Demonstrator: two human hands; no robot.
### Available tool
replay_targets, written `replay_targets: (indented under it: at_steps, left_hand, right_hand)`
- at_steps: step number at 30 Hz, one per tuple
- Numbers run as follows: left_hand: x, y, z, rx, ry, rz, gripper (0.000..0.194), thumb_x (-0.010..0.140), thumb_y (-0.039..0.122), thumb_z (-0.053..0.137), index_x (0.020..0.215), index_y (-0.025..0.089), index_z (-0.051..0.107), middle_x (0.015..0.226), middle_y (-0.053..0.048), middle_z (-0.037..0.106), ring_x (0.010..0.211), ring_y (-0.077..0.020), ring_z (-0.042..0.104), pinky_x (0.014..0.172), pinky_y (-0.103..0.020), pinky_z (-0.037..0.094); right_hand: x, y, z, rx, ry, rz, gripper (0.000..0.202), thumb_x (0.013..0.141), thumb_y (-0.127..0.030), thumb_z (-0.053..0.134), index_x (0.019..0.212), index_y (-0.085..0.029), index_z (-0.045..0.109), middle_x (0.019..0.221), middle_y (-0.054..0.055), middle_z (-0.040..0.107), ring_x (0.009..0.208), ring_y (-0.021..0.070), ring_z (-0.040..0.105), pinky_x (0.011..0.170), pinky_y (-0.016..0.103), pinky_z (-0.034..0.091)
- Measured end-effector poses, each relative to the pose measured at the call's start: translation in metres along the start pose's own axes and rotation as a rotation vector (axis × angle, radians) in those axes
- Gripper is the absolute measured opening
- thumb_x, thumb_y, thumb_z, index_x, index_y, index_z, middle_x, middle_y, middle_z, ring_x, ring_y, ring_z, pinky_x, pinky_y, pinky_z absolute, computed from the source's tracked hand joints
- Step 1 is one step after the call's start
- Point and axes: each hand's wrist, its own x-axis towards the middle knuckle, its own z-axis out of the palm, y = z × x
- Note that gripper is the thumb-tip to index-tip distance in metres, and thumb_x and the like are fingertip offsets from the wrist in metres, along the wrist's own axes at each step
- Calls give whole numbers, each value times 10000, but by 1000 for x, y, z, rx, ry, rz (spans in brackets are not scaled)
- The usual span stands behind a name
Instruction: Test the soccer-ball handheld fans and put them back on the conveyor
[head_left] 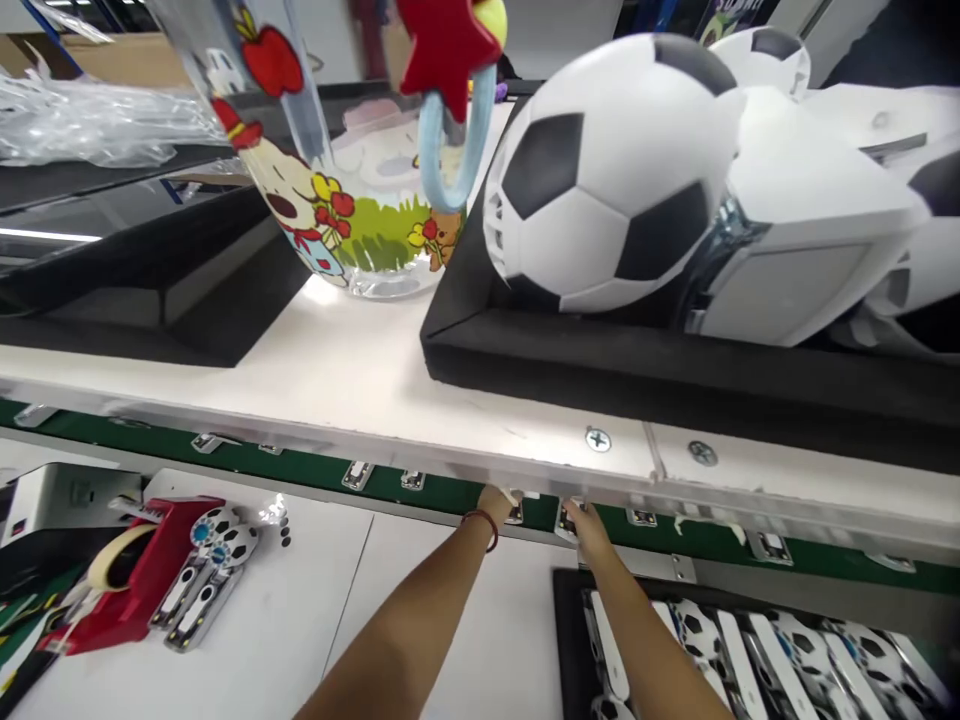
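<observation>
— Where do our hands sit?

— Left hand (496,500) and right hand (586,528) reach the small flat parts (570,520) on the green conveyor belt (315,468), beneath the white shelf edge (450,455).

— Grip?

— Fingers hidden; we cannot tell.

A shelf (360,380) runs above the counter (315,620). On the shelf, a tray (600,360) at the right holds the ball-shaped unit (600,170); a printed bag (352,220) stands to its left. Below, on the counter, a tape dispenser (142,580) sits near the left edge and a second tray (570,620) near the right. Both hands reach under the shelf's front edge.
</observation>
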Motion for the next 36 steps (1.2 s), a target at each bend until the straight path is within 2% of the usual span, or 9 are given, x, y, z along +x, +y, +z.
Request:
replay_targets:
  at_steps: [3, 5, 7, 11, 18, 26, 30, 33, 36]
  left_hand:
    - [-37, -19, -2, 11, -41, -17, 262, 776, 282, 612, 980, 133, 544, 895, -38, 588, 789, -154, 565, 727, -321, 468]
    - [-71, -23, -14, -17, -97, -18, 403, 655, 240, 725, 993, 162, 520, 819, -10, 587, 747, -146, 561, 714, -282, 443]
    - [-107, -18, -31, -62, -178, -13, 558, 559, 256, 787, 1027, 195, 491, 828, -7, 590, 749, -155, 568, 708, -267, 429]
    - [-162, 7, -64, -132, -314, -3, 582, 558, 519, 728, 971, 185, 492, 809, -50, 606, 717, -196, 590, 623, -271, 423]
    - [-218, 36, -82, -223, -260, -87, 504, 747, 650, 432, 792, 158, 529, 644, -52, 602, 519, -170, 563, 534, -278, 418]
    - [-268, 44, -89, -342, -255, -64, 410, 729, 537, 501, 689, 139, 589, 545, -48, 582, 523, -185, 552, 639, -350, 478]
    - [-288, 39, -99, -349, -165, -150, 454, 759, 555, 449, 682, 128, 582, 588, -61, 599, 574, -202, 577, 712, -442, 499]
    - [-300, 30, -109, -343, -92, -227, 361, 780, 477, 490, 827, 132, 584, 806, -94, 652, 730, -252, 621, 717, -490, 505]
    - [-309, 16, -119, -261, -49, -235, 224, 741, 254, 588, 940, 163, 540, 924, -86, 646, 736, -220, 625, 658, -417, 527]
  right_hand:
    - [-46, 22, -2, 176, -37, 70, 495, 732, -464, 620, 1143, -213, 503, 1015, 56, 641, 950, 241, 608, 811, 412, 492]
    - [-84, 28, -7, 304, -84, 110, 554, 668, -466, 676, 1155, -276, 494, 1043, 36, 649, 1027, 256, 584, 855, 402, 476]
    - [-119, 25, -13, 514, -162, 159, 541, 652, -470, 692, 1135, -299, 520, 1080, 33, 645, 1082, 259, 554, 909, 406, 441]
    - [-165, 3, -25, 858, -246, 206, 489, 605, -556, 693, 1006, -287, 612, 1071, 51, 654, 1046, 301, 570, 942, 465, 397]
    - [-211, -44, -32, 760, -224, 79, 517, 590, -707, 571, 869, -274, 626, 881, 63, 681, 853, 309, 621, 843, 481, 434]
    - [-274, -67, -6, 549, -297, -210, 500, 586, -641, 613, 855, -219, 595, 699, 25, 619, 656, 200, 547, 716, 328, 441]
    - [-293, -62, 5, 571, -330, -29, 463, 667, -619, 566, 769, -170, 608, 692, 52, 620, 665, 202, 580, 670, 328, 464]
    - [-307, -50, 9, 708, -392, 228, 256, 745, -388, 615, 918, -205, 568, 825, 31, 636, 792, 208, 624, 733, 353, 486]
    - [-322, -36, 11, 804, -473, 333, 383, 708, -193, 646, 1050, -262, 488, 898, 9, 627, 886, 228, 625, 768, 381, 485]
